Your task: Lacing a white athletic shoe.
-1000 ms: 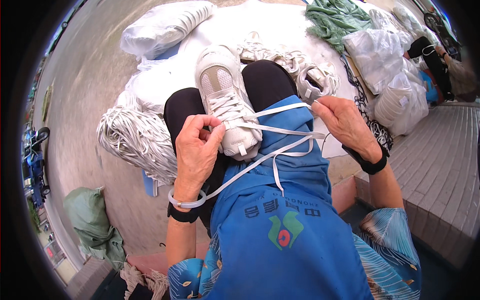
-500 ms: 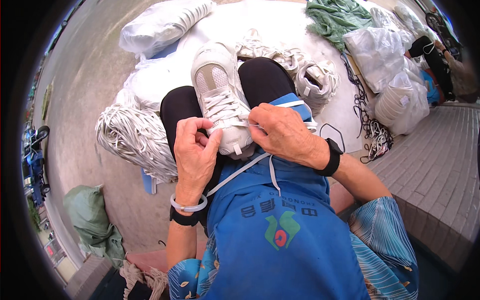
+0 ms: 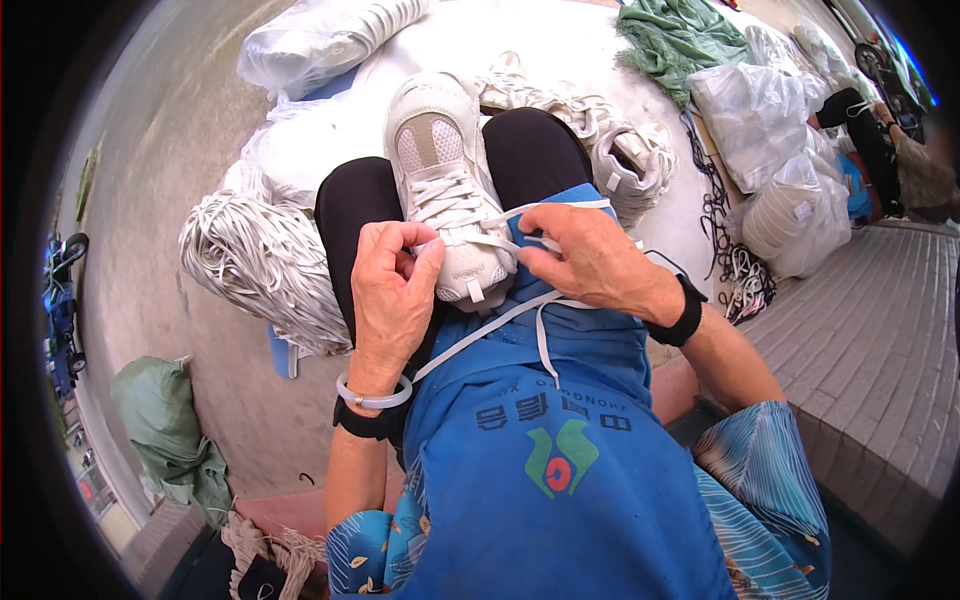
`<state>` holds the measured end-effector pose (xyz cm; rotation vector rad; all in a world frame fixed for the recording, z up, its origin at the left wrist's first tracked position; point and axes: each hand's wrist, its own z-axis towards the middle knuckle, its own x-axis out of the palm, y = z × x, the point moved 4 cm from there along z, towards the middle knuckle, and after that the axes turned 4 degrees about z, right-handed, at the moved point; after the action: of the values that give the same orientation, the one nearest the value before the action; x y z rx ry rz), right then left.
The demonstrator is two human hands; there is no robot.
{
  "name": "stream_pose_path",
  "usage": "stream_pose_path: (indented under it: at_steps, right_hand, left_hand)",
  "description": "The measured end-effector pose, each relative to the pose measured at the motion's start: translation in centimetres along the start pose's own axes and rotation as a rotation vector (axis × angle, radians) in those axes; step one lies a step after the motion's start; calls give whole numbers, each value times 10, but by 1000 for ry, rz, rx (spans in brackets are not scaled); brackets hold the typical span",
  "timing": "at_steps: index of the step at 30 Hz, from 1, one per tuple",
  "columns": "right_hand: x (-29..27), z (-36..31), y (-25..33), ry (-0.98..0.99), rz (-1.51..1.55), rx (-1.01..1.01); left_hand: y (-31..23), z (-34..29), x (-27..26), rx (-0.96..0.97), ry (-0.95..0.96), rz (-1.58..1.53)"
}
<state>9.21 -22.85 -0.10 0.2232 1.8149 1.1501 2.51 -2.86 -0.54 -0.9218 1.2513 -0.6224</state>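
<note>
The off-white mesh-and-leather shoe point(image 3: 435, 105) lies between the two black-trousered knees point(image 3: 555, 150), its flat white lace point(image 3: 485, 240) now pinched by the fingers of the right hand point(image 3: 600, 260), which has just drawn back rightward from the shoe, so lace seems to be getting pulled through. The left hand's point(image 3: 388, 295) fingers stay at the shoe's near left edge, whether grasping lace I cannot tell; farther left sits a thick white lace bundle point(image 3: 265, 270).
</note>
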Motion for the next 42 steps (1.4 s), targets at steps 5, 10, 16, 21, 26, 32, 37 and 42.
stream_pose_path:
  at_steps: [5,10,16,21,26,32,37,42]
  right_hand:
    - [12,2,-2,-6,-102,-183]
    - [-5,-7,-6,62,-129,-214]
    - [-32,-24,-20,312,-45,74]
    - [-53,-15,-28,62,90,57]
    - [-37,0,1,6,367,52]
    - [-5,20,22,-87,268,-173]
    - [7,29,24,-120,120,-245]
    - [10,32,25,-102,-10,-291]
  left_hand:
    - [0,2,2,-10,48,35]
    - [-1,2,3,2,5,7]
    - [-6,-10,-1,-65,-2,4]
    - [15,-37,2,-547,392,-290]
    - [27,-45,0,-655,457,-531]
    - [34,-55,11,-860,473,-962]
    - [33,-58,36,-925,358,-1278]
    - [25,-53,49,-971,325,-1438]
